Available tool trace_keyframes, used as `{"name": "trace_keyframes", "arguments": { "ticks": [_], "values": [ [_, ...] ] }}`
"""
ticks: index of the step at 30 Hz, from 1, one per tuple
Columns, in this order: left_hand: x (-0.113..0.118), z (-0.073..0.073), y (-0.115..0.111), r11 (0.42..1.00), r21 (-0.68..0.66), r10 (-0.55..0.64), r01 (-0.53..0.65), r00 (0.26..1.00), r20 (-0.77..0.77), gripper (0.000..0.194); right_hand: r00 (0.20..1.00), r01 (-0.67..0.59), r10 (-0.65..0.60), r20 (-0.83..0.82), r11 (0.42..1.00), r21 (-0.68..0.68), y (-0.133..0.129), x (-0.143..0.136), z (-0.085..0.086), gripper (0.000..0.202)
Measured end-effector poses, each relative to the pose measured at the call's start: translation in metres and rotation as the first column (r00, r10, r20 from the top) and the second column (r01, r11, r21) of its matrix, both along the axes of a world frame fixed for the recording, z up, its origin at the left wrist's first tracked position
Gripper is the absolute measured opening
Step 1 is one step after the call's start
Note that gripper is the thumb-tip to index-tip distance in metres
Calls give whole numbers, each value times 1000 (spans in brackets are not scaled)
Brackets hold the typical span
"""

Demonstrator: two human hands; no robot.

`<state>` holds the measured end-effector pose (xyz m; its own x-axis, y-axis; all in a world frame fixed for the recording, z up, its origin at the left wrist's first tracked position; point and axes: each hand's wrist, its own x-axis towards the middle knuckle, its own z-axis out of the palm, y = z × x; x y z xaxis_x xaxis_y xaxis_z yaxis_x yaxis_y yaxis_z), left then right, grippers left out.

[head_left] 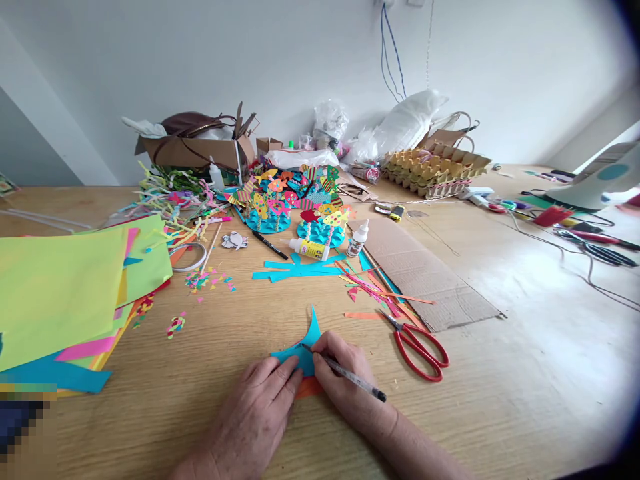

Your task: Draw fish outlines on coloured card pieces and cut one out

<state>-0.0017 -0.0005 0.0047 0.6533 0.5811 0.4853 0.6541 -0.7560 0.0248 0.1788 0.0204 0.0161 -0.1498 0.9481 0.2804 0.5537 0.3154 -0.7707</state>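
Near the table's front edge, my right hand (345,377) is closed round a black-capped pen (357,382). Its tip meets a piece of blue paper (313,331) with a pointed, curved end. My left hand (260,403) lies flat, its fingertips pressing the blue paper against the table. Orange paper (309,387) shows from underneath, partly hidden by my hands. To the right lie red-handled scissors (421,350), their blades slightly apart and aimed at the far left.
Coloured paper sheets (60,293) are stacked at left. A cardboard sheet (430,277) lies at right. Beyond my hands are blue paper strips (295,267), a yellow glue bottle (310,249), a white glue bottle (358,239), and paper fish (277,203) on blue bases. Egg trays (435,170) sit farther back.
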Motion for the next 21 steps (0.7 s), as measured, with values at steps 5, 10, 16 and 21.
{"name": "trace_keyframes", "arguments": {
  "ticks": [5,10,16,21],
  "values": [
    [-1,-2,0,1000,-8,-1,1,1000,-20,32,1000,-12,12,-18,1000,-10,-1,2,-1,12],
    [0,-3,0,1000,-1,3,-3,1000,-12,32,1000,5,-6,-13,1000,-20,-1,2,-4,11],
    [0,-4,0,1000,-11,-4,3,1000,-14,32,1000,-4,4,-2,1000,-24,-1,2,-2,11],
    [-2,-7,0,999,-41,-10,9,999,-32,33,997,26,-33,-75,996,-85,-2,2,1,11]
  ]
}}
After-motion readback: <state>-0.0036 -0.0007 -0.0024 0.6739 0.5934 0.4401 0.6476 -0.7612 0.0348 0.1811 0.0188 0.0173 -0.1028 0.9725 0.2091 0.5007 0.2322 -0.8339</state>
